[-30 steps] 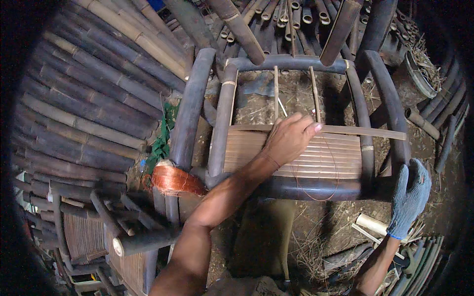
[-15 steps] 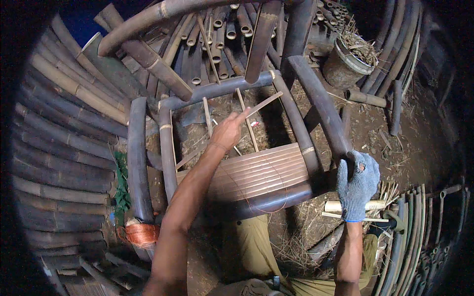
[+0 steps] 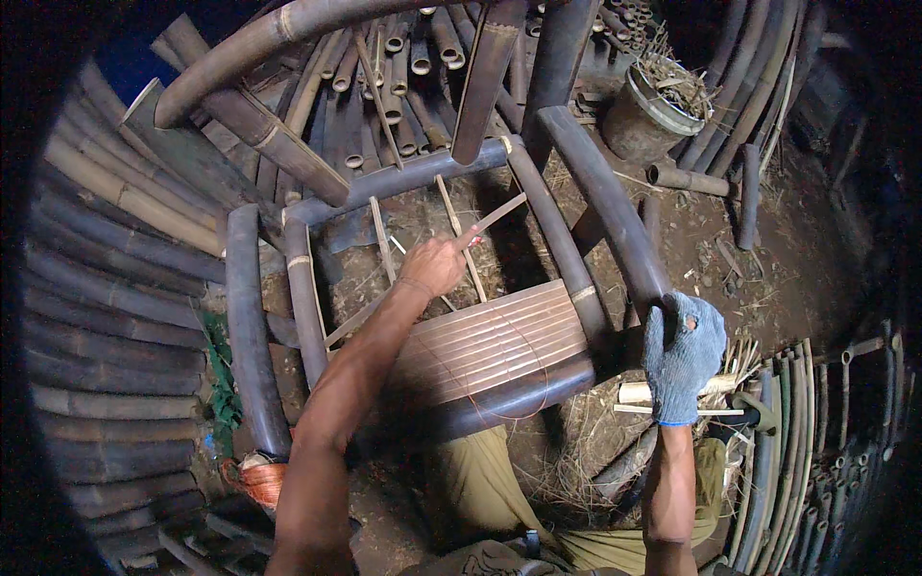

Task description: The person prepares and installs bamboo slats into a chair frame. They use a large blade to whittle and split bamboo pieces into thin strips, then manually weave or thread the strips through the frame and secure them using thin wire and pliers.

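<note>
A dark bamboo chair frame [image 3: 567, 259] lies in front of me, its seat partly covered with thin pale slats [image 3: 490, 341]. My bare left hand [image 3: 434, 264] reaches over the open part of the seat and pinches a thin bamboo strip [image 3: 499, 213] that slants across the frame. My right hand [image 3: 682, 353], in a blue-grey work glove, grips the thick dark armrest pole [image 3: 615, 216] on the chair's right side.
Stacked bamboo poles [image 3: 106, 317] fill the left side and the top. A round container with dry scraps [image 3: 645, 120] stands at the upper right. Short cut pieces [image 3: 672, 389] and dry shavings lie by my right hand. An orange bundle [image 3: 257, 478] sits at lower left. Curved poles [image 3: 816, 432] line the right.
The view has swung, so the chair now sits tilted. My left hand lifted off the slats and took the thin strip. My gloved right hand moved up onto the armrest pole.
</note>
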A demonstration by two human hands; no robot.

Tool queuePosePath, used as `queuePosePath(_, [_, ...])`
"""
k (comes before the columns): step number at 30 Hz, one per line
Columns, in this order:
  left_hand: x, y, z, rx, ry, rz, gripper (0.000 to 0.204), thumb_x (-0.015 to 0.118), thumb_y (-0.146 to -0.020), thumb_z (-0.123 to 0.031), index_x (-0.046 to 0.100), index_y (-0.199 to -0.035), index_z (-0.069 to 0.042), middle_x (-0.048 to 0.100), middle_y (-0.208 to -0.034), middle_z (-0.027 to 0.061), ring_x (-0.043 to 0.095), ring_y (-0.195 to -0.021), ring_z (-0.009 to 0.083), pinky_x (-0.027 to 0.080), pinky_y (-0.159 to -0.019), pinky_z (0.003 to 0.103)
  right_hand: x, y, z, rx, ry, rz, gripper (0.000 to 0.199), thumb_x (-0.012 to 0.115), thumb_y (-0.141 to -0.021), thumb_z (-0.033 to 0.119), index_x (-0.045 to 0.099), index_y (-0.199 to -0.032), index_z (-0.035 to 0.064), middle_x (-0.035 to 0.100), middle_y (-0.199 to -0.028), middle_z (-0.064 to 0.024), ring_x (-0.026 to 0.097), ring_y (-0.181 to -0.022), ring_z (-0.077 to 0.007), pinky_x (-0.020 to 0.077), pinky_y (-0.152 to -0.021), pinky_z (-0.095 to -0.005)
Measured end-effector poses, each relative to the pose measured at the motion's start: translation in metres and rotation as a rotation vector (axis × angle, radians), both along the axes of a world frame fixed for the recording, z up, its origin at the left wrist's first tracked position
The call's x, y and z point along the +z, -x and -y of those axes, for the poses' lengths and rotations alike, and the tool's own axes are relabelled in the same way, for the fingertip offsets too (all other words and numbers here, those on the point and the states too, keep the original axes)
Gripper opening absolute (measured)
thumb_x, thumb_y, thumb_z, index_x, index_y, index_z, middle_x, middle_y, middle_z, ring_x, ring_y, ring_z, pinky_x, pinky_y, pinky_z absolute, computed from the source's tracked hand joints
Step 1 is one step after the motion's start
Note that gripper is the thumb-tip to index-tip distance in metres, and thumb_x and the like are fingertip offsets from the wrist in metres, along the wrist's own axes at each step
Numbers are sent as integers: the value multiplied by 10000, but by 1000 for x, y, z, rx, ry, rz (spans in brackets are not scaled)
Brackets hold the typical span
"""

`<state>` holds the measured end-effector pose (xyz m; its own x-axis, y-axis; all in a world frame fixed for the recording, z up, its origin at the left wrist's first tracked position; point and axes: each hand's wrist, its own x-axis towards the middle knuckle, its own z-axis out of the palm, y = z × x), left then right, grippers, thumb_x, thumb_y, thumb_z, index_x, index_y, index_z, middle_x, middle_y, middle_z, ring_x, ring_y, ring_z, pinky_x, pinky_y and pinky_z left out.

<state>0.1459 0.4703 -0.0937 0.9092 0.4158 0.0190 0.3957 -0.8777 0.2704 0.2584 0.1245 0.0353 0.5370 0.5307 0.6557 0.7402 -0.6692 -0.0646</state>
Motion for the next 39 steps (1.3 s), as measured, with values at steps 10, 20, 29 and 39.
queuePosePath(10, [9, 16, 29, -151, 264, 53, 434, 464, -986, -371, 503, -1415, -313, 686, -942, 189, 662, -891, 390, 534, -813, 492, 3, -4, -4, -3, 22, 10, 227, 718, -801, 197, 641, -985, 90, 647, -954, -124, 609, -921, -347, 458, -844, -460])
queuePosePath(20, [11, 52, 73, 0, 288, 62, 719, 572, -916, -422, 332, -1419, 33, 587, -1188, 316, 572, -1100, 451, 433, -971, 520, 11, 52, -2, 131, -251, -127, 398, 716, -796, 119, 587, -1164, 37, 598, -1108, -165, 549, -1059, -353, 407, -959, -472])
queuePosePath(29, [-6, 118, 82, 204, 0, 259, 877, 690, -816, -500, 385, -1428, 48, 416, -1430, 269, 329, -1388, 415, 201, -1174, 525, -80, 88, -58, 89, 478, -493, 344, 651, -878, 381, 659, -912, 38, 638, -994, -185, 588, -968, -382, 457, -832, -486])
queuePosePath(39, [18, 191, 56, 387, 157, -5, 925, 678, -790, -592, 403, -1414, 33, 488, -1351, 254, 386, -1332, 430, 237, -1146, 539, -20, 100, -33, 348, -591, -1864, 110, 620, -958, 175, 565, -900, 99, 440, -626, 25, 404, -497, -87, 373, -462, -265])
